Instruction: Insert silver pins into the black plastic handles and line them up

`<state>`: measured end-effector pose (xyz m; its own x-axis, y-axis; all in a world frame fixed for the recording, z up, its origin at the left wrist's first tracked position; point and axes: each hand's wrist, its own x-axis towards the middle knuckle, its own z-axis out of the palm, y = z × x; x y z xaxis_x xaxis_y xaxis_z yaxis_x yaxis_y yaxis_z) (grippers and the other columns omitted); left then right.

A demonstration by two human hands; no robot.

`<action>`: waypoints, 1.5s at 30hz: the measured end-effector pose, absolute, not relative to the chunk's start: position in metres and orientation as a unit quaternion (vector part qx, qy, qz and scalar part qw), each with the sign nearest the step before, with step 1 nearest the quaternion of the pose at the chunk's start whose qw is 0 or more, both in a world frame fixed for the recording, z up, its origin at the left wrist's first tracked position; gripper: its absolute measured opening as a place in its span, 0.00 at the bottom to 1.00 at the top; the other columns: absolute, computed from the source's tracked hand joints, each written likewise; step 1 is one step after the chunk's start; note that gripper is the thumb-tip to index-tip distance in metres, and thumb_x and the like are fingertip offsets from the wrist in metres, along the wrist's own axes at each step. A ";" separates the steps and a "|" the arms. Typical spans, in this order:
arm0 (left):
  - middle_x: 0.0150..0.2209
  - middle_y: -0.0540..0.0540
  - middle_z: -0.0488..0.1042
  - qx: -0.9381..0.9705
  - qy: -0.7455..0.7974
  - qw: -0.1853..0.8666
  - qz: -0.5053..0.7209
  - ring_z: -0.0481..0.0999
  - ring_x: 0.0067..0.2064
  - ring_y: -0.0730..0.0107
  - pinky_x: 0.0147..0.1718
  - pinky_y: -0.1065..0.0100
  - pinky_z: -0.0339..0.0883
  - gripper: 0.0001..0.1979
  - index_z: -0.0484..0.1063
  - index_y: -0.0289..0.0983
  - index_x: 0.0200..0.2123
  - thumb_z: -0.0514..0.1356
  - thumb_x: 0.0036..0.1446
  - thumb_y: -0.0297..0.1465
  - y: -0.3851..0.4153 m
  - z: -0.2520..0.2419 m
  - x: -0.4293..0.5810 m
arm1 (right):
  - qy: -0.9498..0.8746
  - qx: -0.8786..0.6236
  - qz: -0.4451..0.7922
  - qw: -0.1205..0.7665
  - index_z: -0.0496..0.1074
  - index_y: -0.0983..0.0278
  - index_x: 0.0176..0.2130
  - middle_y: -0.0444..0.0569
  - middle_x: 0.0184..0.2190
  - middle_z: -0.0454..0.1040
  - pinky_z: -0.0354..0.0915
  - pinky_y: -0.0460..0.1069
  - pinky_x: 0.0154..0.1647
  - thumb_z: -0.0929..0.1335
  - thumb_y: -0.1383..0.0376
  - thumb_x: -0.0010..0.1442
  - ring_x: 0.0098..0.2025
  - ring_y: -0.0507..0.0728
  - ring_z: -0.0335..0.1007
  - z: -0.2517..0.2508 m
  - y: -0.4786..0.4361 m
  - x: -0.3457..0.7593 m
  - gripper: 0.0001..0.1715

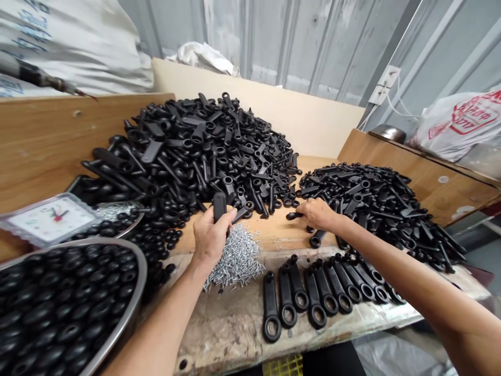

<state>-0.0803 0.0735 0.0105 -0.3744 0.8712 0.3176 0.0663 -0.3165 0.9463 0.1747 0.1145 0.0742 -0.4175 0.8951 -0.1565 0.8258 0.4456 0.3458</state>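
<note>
My left hand [211, 232] is closed around a black plastic crank handle [219, 206], its flat end pointing up. Just under that hand lies a heap of small silver pins [240, 258]. My right hand [315, 213] reaches to the far side of the bench with its fingers pinched together. A small black plastic piece [293, 215] shows at those fingertips; its exact shape is partly hidden. Below the right forearm, several black crank handles [313, 297] lie side by side in a row, ring ends towards me.
A large pile of black handles [203, 151] rises at the back, a smaller pile [364, 198] at the right. A metal-rimmed basin of black knobs [70, 303] stands front left, beside a white clock [55, 215]. A powered driver tip [58, 83] hangs upper left.
</note>
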 end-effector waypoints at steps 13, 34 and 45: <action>0.17 0.54 0.62 0.497 0.518 0.301 0.627 0.61 0.20 0.77 0.20 0.74 0.55 0.12 0.70 0.36 0.26 0.61 0.46 0.39 0.069 0.013 -0.081 | 0.885 0.375 0.032 0.274 0.74 0.72 0.38 0.61 0.35 0.74 0.64 0.50 0.33 0.62 0.72 0.53 0.36 0.62 0.71 0.067 0.088 0.079 0.14; 0.17 0.54 0.63 0.473 0.501 0.326 0.647 0.62 0.20 0.76 0.19 0.73 0.57 0.11 0.70 0.36 0.28 0.61 0.47 0.39 0.075 0.008 -0.082 | 0.783 0.576 0.030 0.231 0.75 0.63 0.38 0.56 0.38 0.74 0.62 0.50 0.33 0.67 0.61 0.49 0.41 0.64 0.69 0.073 0.109 0.190 0.16; 0.17 0.54 0.63 0.494 0.510 0.299 0.637 0.62 0.20 0.77 0.20 0.73 0.57 0.12 0.70 0.36 0.27 0.60 0.47 0.40 0.074 0.007 -0.084 | 0.813 0.579 0.036 0.041 0.75 0.61 0.34 0.51 0.32 0.75 0.57 0.46 0.30 0.57 0.45 0.58 0.37 0.58 0.70 0.086 0.109 0.164 0.29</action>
<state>-0.0839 0.0739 0.0068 -0.3329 0.8853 0.3247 0.1227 -0.3008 0.9458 0.1644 0.1089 0.0865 -0.3259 0.9451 -0.0254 0.9390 0.3267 0.1070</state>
